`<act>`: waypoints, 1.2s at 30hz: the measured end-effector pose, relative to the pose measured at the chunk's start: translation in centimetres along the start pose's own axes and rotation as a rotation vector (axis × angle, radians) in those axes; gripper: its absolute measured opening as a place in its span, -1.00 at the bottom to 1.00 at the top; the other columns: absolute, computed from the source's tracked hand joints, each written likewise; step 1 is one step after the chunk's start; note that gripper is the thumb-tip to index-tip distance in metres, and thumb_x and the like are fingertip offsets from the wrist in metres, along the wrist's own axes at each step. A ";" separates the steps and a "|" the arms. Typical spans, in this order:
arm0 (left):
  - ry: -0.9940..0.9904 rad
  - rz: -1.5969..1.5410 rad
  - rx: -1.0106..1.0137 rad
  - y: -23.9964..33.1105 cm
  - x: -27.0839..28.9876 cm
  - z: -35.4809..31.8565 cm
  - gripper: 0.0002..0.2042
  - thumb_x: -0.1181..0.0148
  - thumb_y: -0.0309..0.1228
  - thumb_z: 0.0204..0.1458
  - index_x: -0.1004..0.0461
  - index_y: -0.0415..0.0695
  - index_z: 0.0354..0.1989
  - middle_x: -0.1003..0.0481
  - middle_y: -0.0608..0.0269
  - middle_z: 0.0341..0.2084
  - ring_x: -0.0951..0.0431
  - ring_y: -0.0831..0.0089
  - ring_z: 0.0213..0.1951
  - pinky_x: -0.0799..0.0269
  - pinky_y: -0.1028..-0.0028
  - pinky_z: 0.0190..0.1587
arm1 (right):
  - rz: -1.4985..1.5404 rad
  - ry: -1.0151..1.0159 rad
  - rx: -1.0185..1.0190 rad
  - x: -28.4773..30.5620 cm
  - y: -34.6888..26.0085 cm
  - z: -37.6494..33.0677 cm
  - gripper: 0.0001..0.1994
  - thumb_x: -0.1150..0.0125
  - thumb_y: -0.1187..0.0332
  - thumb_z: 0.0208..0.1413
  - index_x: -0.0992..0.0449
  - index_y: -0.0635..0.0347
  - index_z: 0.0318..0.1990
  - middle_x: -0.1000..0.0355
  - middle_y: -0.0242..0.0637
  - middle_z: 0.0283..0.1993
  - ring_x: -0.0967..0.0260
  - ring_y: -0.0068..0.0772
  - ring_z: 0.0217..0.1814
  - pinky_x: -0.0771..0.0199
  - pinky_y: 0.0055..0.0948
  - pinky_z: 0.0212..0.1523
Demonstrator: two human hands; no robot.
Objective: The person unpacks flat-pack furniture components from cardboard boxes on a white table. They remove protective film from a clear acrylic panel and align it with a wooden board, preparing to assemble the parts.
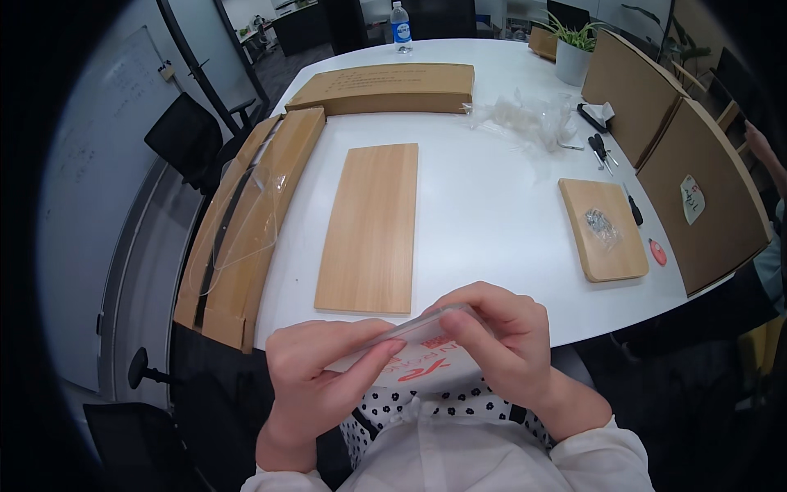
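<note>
Close to my body, at the table's near edge, I hold a thin flat whitish packet with red print (434,371) in both hands. Its upper edge looks greyish and slightly see-through; whether it is plastic or paper I cannot tell. My left hand (328,361) pinches its left side between thumb and fingers. On the packet's upper right, my right hand (500,340) grips with the thumb on the near face and the fingers behind. Just beyond my hands lies a long rectangular wooden board (369,230), flat on the white table (484,221).
A smaller rounded wooden board (607,246) carries a clear bag of metal hardware (602,227). Screwdrivers (602,152) and a red tool (657,252) lie nearby. Cardboard boxes (393,88) edge the table. Crumpled plastic (525,119), a bottle (401,29) and a potted plant (574,59) stand farther off.
</note>
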State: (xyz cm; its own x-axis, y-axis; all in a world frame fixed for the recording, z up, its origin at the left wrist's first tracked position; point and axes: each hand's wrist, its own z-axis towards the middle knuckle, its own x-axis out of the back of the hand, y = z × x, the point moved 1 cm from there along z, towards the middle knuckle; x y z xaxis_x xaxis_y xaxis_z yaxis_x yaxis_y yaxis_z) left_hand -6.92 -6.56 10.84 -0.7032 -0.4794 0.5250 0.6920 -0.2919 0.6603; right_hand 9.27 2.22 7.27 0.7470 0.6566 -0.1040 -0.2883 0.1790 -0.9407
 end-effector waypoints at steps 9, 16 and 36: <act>0.032 -0.019 0.089 0.4 -0.2 -0.8 -0.85 -0.34 -0.63 -0.31 -0.57 -0.36 -0.48 -0.51 0.11 -0.71 -0.48 0.53 -0.67 -0.23 0.65 -0.60 | -0.120 0.026 0.055 -0.3 0.1 -0.3 -0.87 -0.13 0.46 0.12 -0.49 0.37 -0.26 -0.51 -0.23 -0.45 -0.47 -0.56 -0.47 -0.42 -0.63 -0.47; -0.002 -0.023 0.109 0.3 0.1 -0.9 -0.88 -0.33 -0.59 -0.24 -0.59 -0.31 -0.46 -0.54 0.11 -0.67 -0.52 0.44 -0.66 -0.30 0.62 -0.59 | -0.059 0.009 0.037 -0.4 0.2 -0.4 -0.87 -0.13 0.49 0.10 -0.50 0.38 -0.24 -0.52 -0.19 -0.43 -0.50 -0.54 -0.43 -0.45 -0.63 -0.42; -0.030 -0.009 0.127 0.3 0.3 -1.2 -0.89 -0.32 -0.58 -0.21 -0.60 -0.27 -0.44 -0.53 0.15 -0.68 -0.48 0.44 -0.70 -0.25 0.59 -0.64 | -0.143 -0.007 0.026 -0.5 -0.2 -0.5 -0.88 -0.14 0.51 0.09 -0.51 0.38 -0.25 -0.53 -0.18 -0.43 -0.52 -0.48 -0.44 -0.47 -0.61 -0.41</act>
State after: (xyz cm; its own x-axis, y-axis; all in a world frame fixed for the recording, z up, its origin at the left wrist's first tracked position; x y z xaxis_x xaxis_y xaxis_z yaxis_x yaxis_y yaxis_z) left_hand -6.72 -7.82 10.60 -0.7156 -0.4512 0.5332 0.6604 -0.1882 0.7270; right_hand 9.22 1.46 7.34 0.7773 0.6282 0.0331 -0.1942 0.2898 -0.9372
